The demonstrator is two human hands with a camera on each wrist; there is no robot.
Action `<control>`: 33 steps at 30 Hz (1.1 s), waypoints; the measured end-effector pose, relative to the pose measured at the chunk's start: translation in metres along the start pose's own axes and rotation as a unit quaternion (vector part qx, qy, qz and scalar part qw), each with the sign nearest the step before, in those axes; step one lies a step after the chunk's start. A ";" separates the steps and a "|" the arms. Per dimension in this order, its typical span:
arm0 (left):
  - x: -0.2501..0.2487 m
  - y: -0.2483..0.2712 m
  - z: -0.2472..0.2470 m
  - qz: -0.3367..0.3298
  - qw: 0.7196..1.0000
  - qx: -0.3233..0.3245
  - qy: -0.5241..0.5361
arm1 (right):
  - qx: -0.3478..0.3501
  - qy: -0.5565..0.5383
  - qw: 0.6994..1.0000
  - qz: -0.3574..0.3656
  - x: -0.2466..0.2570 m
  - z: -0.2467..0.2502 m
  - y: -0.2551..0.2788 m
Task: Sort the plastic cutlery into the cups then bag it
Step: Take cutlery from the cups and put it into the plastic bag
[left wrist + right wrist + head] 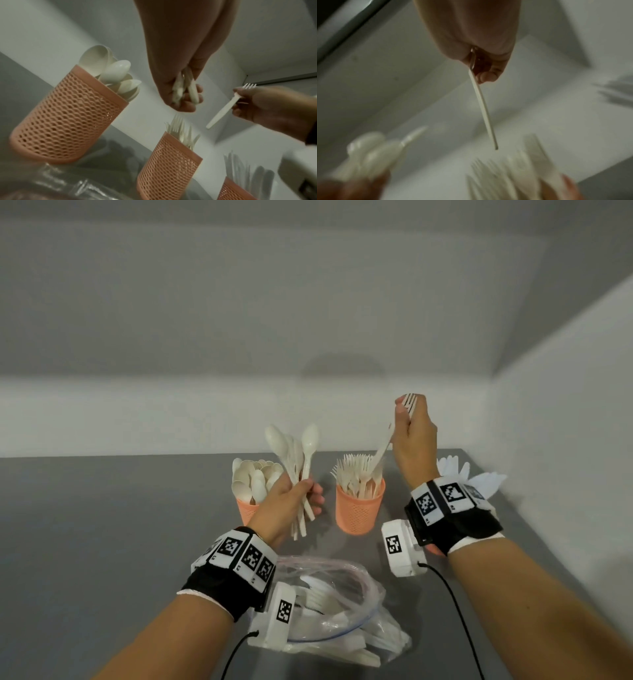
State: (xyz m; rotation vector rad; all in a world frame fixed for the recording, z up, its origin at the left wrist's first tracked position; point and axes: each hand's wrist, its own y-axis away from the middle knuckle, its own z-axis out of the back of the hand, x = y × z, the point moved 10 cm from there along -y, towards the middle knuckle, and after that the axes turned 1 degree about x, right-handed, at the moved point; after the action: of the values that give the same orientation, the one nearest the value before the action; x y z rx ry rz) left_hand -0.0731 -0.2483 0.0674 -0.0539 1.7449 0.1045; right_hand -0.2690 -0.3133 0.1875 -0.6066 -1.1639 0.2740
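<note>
Grey table [102, 542] runs to plain white walls, with three orange mesh cups along its far side. In the head view the left cup [247, 511] is packed with spoons, bowls up, and the middle cup [359, 510] bristles with forks. A third cup [229, 189] on the right holds what look like knives; from the head it is almost hidden behind the right wrist, only white blades fanning out above it.

The left hand [291, 501] grips a bundle of spoons [296, 453] by the handles, held up between the two nearer cups. The right hand [412, 436] is curled round one fork [387, 440] near its tines, handle pointing down toward the fork cup, its tip just above the forks already there.

A clear zip bag [342, 604] lies on the near side of the table, open-mouthed, with white cutlery still inside, though which kinds cannot be told through the plastic.

Sorting looks well along: all three cups are fairly full. Left to do, by my reading, are this fork, the spoons in hand, and whatever the bag still holds. Bagging the sorted cutlery has apparently not begun.
</note>
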 end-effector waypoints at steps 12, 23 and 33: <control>-0.012 0.000 0.005 -0.056 0.986 0.034 -0.151 | 0.208 -0.015 0.978 -0.021 0.005 -0.082 0.050; -0.053 0.007 0.037 -0.161 0.940 -0.013 -0.299 | 0.092 -0.343 0.905 -0.233 0.003 -0.131 0.040; 0.000 -0.025 0.118 -0.001 0.967 -0.051 -0.250 | 0.094 -0.300 0.947 -0.066 0.044 -0.173 0.030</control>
State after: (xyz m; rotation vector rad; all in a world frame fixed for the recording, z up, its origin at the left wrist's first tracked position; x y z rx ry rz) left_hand 0.0449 -0.2613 0.0464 -0.0957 1.2344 0.1883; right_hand -0.0905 -0.3194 0.1590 -0.2740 -1.7329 0.4700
